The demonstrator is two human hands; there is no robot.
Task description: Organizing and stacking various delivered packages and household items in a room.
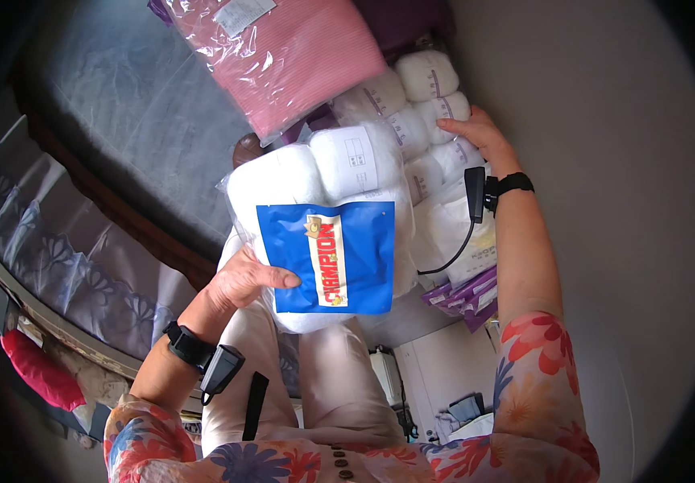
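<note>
My left hand grips the near left edge of a clear plastic bag of large white yarn balls. Its thumb presses a flat blue packet with big red lettering against the top of that bag. The bag is held above my lap. Farther right, my right hand has its thumb over the edge of a second clear bag of smaller white yarn balls, whose paper bands carry purple printing. The fingers under that edge are mostly hidden. The first bag covers part of the second one.
A pink ribbed textile in clear wrapping lies beyond the bags, beside dark purple fabric. Below my right hand are a white printed bag and several purple packets. A lace-patterned cloth is at left.
</note>
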